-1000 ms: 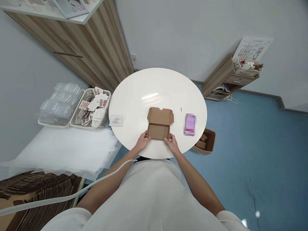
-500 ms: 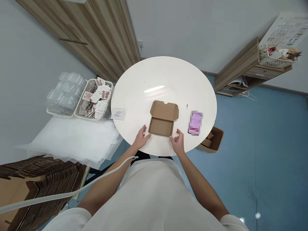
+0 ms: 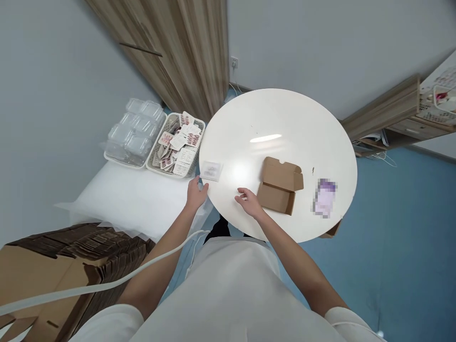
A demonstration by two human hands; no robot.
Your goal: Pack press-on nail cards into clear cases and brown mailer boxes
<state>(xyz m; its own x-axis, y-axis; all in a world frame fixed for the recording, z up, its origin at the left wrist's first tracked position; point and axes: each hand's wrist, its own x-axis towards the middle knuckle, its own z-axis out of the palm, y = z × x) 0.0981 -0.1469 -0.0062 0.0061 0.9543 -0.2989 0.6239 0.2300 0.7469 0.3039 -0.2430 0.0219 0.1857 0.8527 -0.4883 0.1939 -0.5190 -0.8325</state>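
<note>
An open brown cardboard box (image 3: 276,197) lies on the round white table (image 3: 299,123), its lid folded back toward the far side. My right hand (image 3: 248,201) hovers just left of the box, fingers apart and holding nothing. Over the table's left edge is my left hand (image 3: 196,192), thumb and fingers spread, nothing in it. Just beyond its fingertips lies a small flat, clear packet (image 3: 211,171) with greyish contents I cannot make out.
Left of the table stand a white basket of printed cards (image 3: 183,154) and a tray of clear plastic containers (image 3: 133,130). White sheets (image 3: 142,199) and stacked flat cardboard (image 3: 71,270) lie nearer me. A blurred purple item (image 3: 324,198) is on the table's right.
My view has turned left. Both hands have left the cardboard box and moved left, the left one to near the clear packet. The box stays open on the table.
</note>
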